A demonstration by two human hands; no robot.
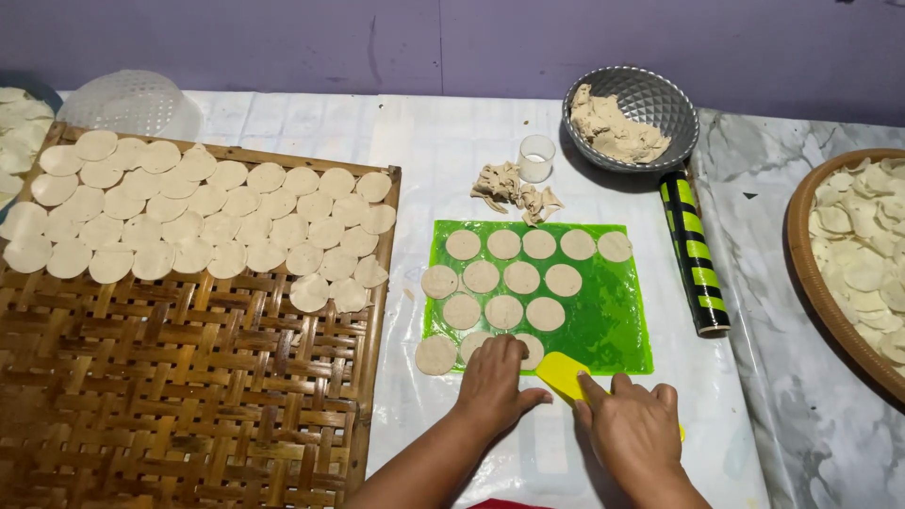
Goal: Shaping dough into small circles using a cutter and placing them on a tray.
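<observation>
A green plastic sheet (pixel 603 311) lies on the white table cover and carries several thin round dough discs (pixel 503 277) in rows. My left hand (pixel 495 382) rests flat on the sheet's near edge, covering a disc between two others. My right hand (pixel 633 429) grips a yellow plastic scraper (pixel 563 374), whose blade points at the sheet's near edge beside my left hand.
A woven bamboo tray (pixel 179 377) at left holds several rows of dough discs on its far half. Behind the sheet are dough scraps (pixel 517 191), a small clear cup (pixel 536 156) and a grey bowl (pixel 660 99) of dough. A black-and-yellow rolling pin (pixel 695 254) and a round basket (pixel 809 273) of discs sit right.
</observation>
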